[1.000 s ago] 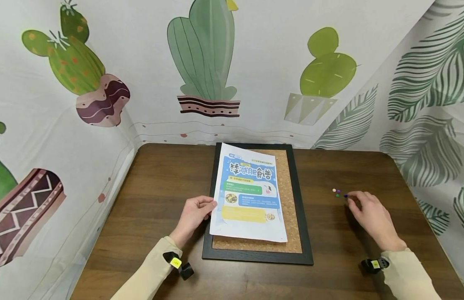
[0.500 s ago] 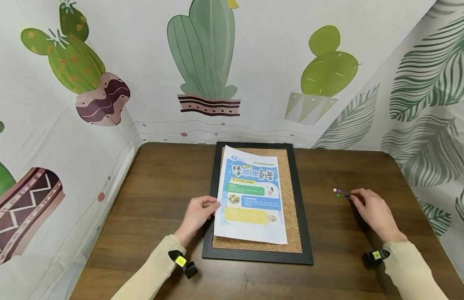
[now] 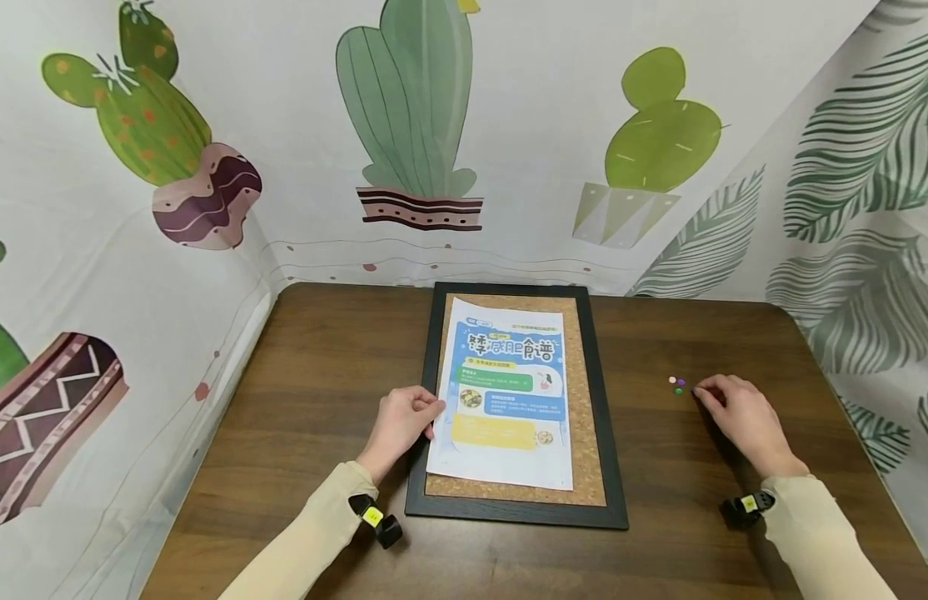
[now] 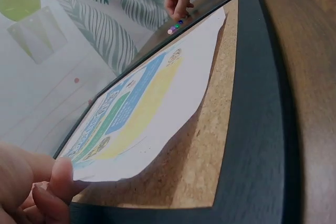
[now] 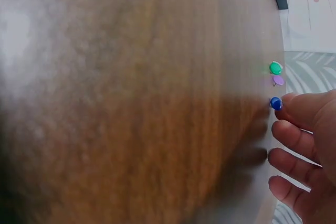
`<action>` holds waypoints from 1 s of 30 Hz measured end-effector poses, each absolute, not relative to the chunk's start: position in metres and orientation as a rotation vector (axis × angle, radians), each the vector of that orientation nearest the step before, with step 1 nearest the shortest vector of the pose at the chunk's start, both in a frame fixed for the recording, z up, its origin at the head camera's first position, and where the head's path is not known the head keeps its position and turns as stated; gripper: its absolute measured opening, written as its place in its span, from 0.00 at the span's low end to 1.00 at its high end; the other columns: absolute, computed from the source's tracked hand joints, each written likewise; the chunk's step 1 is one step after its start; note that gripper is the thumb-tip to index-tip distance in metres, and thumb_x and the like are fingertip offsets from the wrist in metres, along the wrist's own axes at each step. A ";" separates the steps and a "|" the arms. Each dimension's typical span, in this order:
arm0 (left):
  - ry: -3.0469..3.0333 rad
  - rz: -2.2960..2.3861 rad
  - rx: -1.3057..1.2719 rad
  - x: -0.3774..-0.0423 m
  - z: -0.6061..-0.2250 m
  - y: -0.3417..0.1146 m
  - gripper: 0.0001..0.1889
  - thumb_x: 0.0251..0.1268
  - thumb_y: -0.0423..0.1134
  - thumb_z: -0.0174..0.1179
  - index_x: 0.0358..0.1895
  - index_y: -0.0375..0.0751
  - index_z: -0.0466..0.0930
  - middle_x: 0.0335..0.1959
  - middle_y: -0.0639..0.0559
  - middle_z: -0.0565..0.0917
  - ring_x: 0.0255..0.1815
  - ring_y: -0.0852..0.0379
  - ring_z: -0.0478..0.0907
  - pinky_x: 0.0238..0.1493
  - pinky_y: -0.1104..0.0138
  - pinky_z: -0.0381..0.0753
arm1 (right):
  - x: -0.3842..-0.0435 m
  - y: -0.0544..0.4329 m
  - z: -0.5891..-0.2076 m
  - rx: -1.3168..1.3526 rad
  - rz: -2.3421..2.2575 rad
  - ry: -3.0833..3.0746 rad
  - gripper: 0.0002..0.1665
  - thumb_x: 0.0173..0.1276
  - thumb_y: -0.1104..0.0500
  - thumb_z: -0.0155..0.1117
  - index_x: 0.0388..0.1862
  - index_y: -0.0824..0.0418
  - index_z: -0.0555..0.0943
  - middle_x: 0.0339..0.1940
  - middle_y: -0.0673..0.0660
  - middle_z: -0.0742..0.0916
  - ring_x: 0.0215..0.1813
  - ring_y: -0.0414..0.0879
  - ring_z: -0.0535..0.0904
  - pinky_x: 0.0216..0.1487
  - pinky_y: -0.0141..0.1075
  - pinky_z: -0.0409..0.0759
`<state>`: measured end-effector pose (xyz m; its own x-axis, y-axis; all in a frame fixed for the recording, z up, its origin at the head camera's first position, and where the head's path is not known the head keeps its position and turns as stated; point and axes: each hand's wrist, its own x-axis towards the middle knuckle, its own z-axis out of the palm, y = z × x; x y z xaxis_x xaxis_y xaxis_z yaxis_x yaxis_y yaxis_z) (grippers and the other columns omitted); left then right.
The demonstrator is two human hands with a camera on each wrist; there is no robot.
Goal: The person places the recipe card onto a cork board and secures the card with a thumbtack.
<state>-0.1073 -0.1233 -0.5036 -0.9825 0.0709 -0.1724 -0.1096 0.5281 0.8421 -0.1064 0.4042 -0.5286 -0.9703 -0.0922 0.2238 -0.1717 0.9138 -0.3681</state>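
Head view: sheet (image 3: 501,400) points lengthwise toward the backdrop (image 3: 527,125), hands (image 3: 404,419) (image 3: 743,419) pinching it and a blue pushpin (image 5: 276,103).

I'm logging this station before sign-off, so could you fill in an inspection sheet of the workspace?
Surface: brown wood-grain table.
Job's things: Chinese diet-recipe poster on a black-framed cork board, its lower-left corner raised; right of the board, pink push pin, purple push pin, green push pin and blue push pin.
Clutter: nothing seen.
Left grip: pinches the poster's left edge.
Right grip: fingertips at the blue push pin; whether they pinch it cannot be told.
Cables: nothing seen.
Surroundings: backdrop printed with cacti and leaves.
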 end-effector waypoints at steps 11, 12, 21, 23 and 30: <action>2.537 1.466 -0.043 -0.111 -0.503 -0.119 0.08 0.71 0.38 0.65 0.33 0.40 0.85 0.12 0.56 0.81 0.16 0.56 0.79 0.21 0.69 0.65 | -0.108 0.404 -0.530 0.175 0.570 -2.870 0.03 0.70 0.65 0.70 0.37 0.65 0.84 0.34 0.63 0.86 0.38 0.63 0.80 0.37 0.58 0.75; 2.526 1.474 -0.044 -0.112 -0.502 -0.119 0.08 0.71 0.38 0.65 0.33 0.40 0.85 0.12 0.55 0.81 0.16 0.56 0.79 0.21 0.69 0.66 | -0.108 0.403 -0.530 0.173 0.570 -2.871 0.03 0.70 0.65 0.70 0.37 0.66 0.84 0.34 0.63 0.86 0.39 0.64 0.80 0.37 0.59 0.75; 2.482 1.486 -0.033 -0.116 -0.502 -0.114 0.08 0.72 0.37 0.65 0.33 0.38 0.85 0.14 0.54 0.82 0.15 0.59 0.79 0.22 0.68 0.72 | -0.106 0.403 -0.530 0.174 0.574 -2.882 0.05 0.71 0.64 0.69 0.38 0.67 0.85 0.36 0.65 0.87 0.42 0.68 0.80 0.39 0.62 0.75; 2.483 1.481 -0.032 -0.117 -0.502 -0.114 0.08 0.72 0.37 0.65 0.33 0.37 0.85 0.14 0.53 0.82 0.15 0.58 0.79 0.22 0.68 0.73 | -0.105 0.402 -0.529 0.170 0.575 -2.891 0.05 0.72 0.64 0.69 0.38 0.67 0.85 0.36 0.66 0.87 0.43 0.68 0.79 0.40 0.63 0.75; 2.576 1.383 0.050 -0.117 -0.507 -0.115 0.10 0.73 0.39 0.66 0.32 0.39 0.85 0.14 0.53 0.81 0.13 0.57 0.80 0.19 0.68 0.72 | -0.101 0.400 -0.523 0.151 0.597 -2.891 0.05 0.72 0.64 0.68 0.39 0.68 0.84 0.37 0.66 0.87 0.44 0.68 0.79 0.40 0.62 0.75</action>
